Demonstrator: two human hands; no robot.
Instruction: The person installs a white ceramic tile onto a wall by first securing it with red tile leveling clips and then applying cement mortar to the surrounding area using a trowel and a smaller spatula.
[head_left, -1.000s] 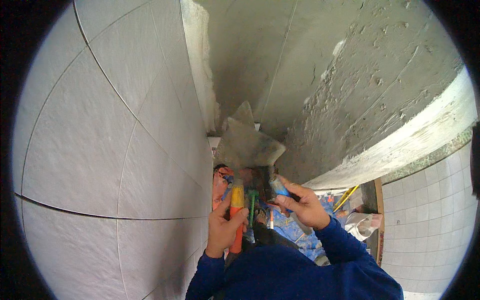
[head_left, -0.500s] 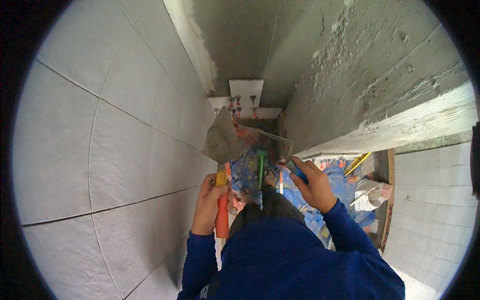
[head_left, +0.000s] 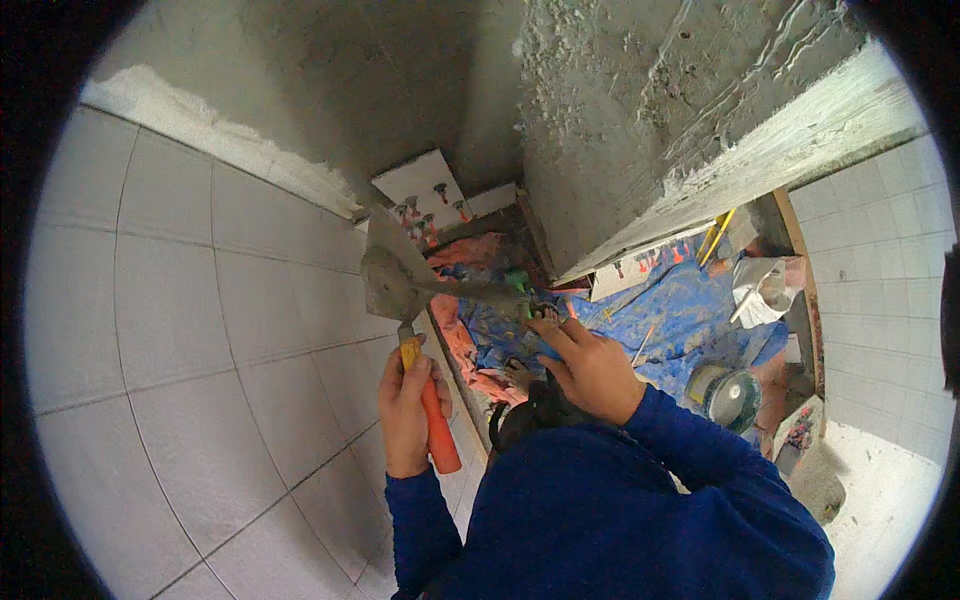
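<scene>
Trowel (head_left: 385,275) with orange handle gripped in left hand (head_left: 405,410), blade raised beside tiled wall (head_left: 190,330). Right hand (head_left: 590,365) closed on second, narrow trowel (head_left: 470,290), its tip touching first blade. Blue tarp (head_left: 670,320) and bucket (head_left: 730,395) on floor beyond.

I see an orange-and-yellow trowel handle (head_left: 432,415), grey blade (head_left: 385,270), dark blue sleeves (head_left: 640,500), pale gridded wall tiles (head_left: 180,330), blue tarp (head_left: 660,320) right of centre.

We keep our left hand (head_left: 408,412) fisted, thumb up; our right hand (head_left: 590,368) seems curled (fingertips partly hidden).
</scene>
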